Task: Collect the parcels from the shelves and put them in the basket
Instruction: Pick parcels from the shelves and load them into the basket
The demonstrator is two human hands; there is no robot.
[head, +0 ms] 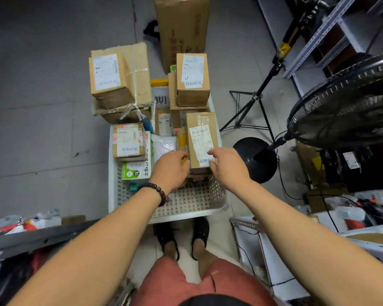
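A white perforated basket (186,208) stands on the floor in front of my feet, heaped with several parcels. A long cardboard parcel (200,138) with a white label lies on top at the basket's right side. My left hand (170,166) curls against its near left edge. My right hand (226,164) holds its near right corner, thumb on the label. Other labelled boxes sit at the far left (107,78), the far right (192,78) and the near left (128,141) of the pile. A green-and-white packet (135,171) lies below the near-left box.
A tall carton (181,25) stands behind the basket. To the right are a black fan (345,102) with its round base (257,157), a tripod (252,107) and metal shelving (332,29). A shelf edge (31,237) with goods runs at the lower left.
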